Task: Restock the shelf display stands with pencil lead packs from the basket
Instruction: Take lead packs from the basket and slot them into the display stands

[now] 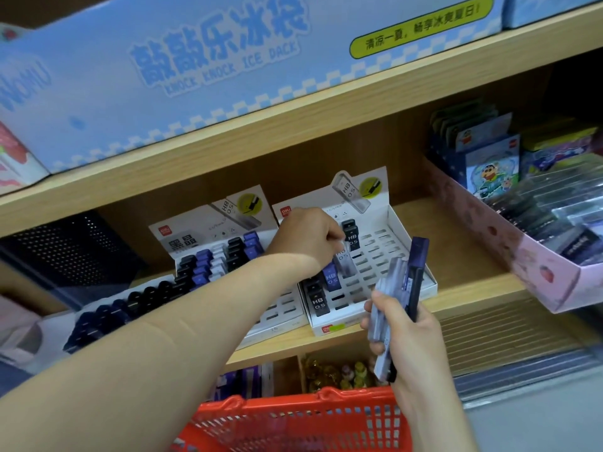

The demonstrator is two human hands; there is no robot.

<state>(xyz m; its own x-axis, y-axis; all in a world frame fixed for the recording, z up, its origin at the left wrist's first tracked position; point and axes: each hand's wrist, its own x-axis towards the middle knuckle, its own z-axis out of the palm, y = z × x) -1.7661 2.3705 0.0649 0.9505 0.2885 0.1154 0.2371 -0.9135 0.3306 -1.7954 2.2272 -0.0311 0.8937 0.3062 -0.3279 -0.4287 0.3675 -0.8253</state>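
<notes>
While gripping a loose fan of lead packs (403, 282) in the right hand (411, 334), could easily drop one beside the red basket (277, 419). Could also knock seated packs (317, 301), with left hand (310, 236) fingers (332, 237) pinching a clear pack (344, 262) over the right stand (378, 252). Wooden shop shelf (456, 249), fuller left stand (182, 236) beside.

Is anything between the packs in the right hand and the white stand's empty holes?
Nothing visible. Empty slots in the display stand lie open beside the lead packs in the right hand; the left hand is farther left.
</notes>
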